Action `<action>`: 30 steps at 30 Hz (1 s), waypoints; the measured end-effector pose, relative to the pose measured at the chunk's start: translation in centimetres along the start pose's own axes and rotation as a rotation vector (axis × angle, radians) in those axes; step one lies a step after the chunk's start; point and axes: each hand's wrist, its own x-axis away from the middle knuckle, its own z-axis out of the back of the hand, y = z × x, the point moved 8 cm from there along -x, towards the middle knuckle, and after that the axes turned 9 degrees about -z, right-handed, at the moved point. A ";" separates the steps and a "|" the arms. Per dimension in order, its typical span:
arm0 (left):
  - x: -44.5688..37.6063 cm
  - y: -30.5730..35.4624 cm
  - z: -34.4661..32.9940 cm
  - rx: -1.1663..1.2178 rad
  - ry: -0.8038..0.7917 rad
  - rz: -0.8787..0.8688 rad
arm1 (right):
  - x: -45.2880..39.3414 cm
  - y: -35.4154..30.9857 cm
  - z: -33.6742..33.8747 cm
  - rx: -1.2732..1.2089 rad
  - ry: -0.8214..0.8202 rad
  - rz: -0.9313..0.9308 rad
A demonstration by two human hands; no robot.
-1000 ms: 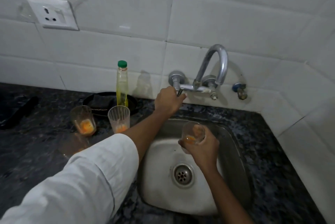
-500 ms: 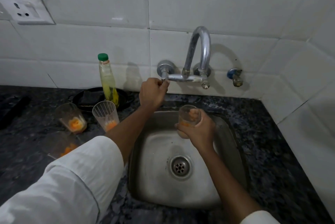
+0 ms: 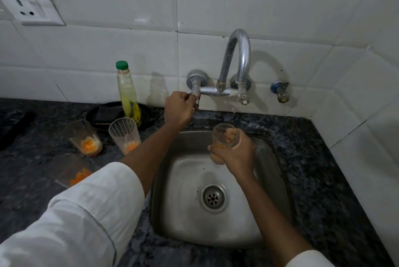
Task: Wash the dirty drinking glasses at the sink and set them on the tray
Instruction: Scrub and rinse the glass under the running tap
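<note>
My right hand (image 3: 234, 150) grips a drinking glass (image 3: 222, 134) with orange residue, upright over the steel sink (image 3: 185, 219), below the curved tap spout (image 3: 238, 55). My left hand (image 3: 179, 109) grips the tap's left handle (image 3: 195, 96) at the wall. No water is seen running. Three more dirty glasses stand on the dark counter to the left: a ribbed one (image 3: 125, 135), one (image 3: 83, 137) beside it, and a nearer one (image 3: 71, 171) partly behind my white sleeve.
A green-capped bottle of yellow liquid (image 3: 127, 94) stands by a black dish (image 3: 101, 115) holding a dark sponge, behind the glasses. A second valve (image 3: 280, 91) juts from the wall at right. A wall socket (image 3: 28, 11) sits upper left. The tiled wall corner closes the right side.
The view has shifted a little. My left hand stays on the tap handle and my right hand keeps the glass over the sink, slightly nearer the spout.
</note>
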 end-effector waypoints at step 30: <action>15.1 -5.4 -11.9 1.216 -0.195 0.892 | 4.4 -5.8 3.7 0.504 0.065 0.625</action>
